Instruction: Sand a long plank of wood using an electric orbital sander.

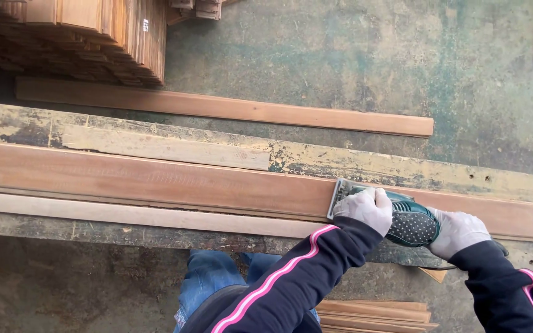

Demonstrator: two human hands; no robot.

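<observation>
The electric sander rests on the long reddish plank, toward its right end. The gloved left hand clenches over the sander's front; the gloved right hand grasps its rear grip, fingers wrapped around the body.

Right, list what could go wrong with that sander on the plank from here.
1. The sander sits near the plank's front edge; it could tip off and gouge it.
2. Its cord trails under the right hand and might snag.
3. The thin strip lies loose beside the plank and may shift.
</observation>
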